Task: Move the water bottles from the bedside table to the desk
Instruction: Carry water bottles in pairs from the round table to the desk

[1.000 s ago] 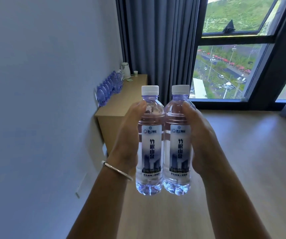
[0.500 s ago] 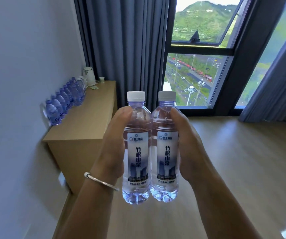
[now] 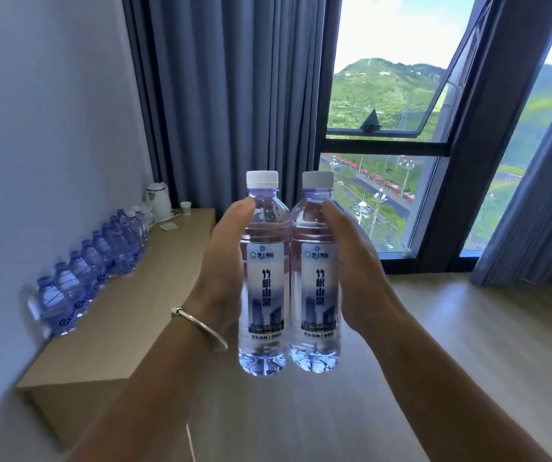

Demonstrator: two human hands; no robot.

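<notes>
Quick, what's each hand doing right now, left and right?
Left hand: holds the left water bottle, upright, above the floor.
Right hand: holds the right water bottle, upright, touching the other bottle.

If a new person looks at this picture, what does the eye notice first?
First, two upright water bottles side by side in the centre, the left hand gripping one, the right hand the other. Then the row of blue bottles along the wall on the wooden desk at left, a white kettle behind them.

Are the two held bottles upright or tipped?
Upright: both held bottles show white caps on top, bases down, pressed side by side between the left hand and right hand.
</notes>
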